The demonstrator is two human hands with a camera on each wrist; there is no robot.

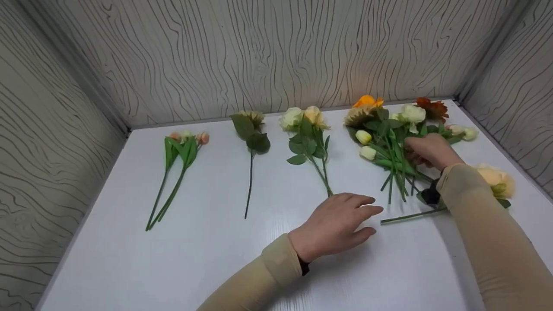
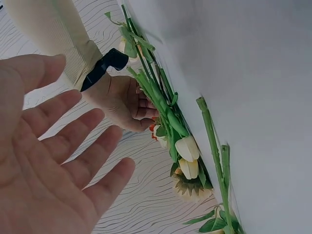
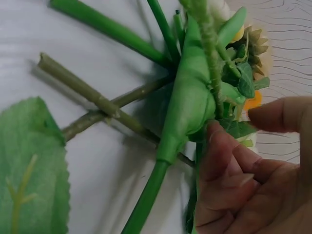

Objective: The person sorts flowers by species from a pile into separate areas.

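Observation:
My right hand [image 1: 430, 149] reaches into a mixed pile of artificial flowers [image 1: 391, 134] at the right. In the right wrist view its thumb and bent fingers [image 3: 219, 151] stand apart beside a green tulip stem [image 3: 187, 107], with a leaf in the gap. Two pale yellow tulips [image 2: 187, 148], a white rose [image 1: 412, 113] and an orange flower [image 1: 368, 101] show in that pile. My left hand [image 1: 339, 222] hovers over the table with fingers spread and holds nothing. Just beyond it are the stems of a white rose [image 1: 291, 119] and a peach rose [image 1: 314, 115].
Pink and white tulips [image 1: 185, 149] lie at the left of the white table [image 1: 207, 263]. A single sunflower [image 1: 252, 119] lies right of them. A large peach flower [image 1: 497, 181] is partly behind my right sleeve. Patterned walls [image 1: 259, 56] enclose the back and sides.

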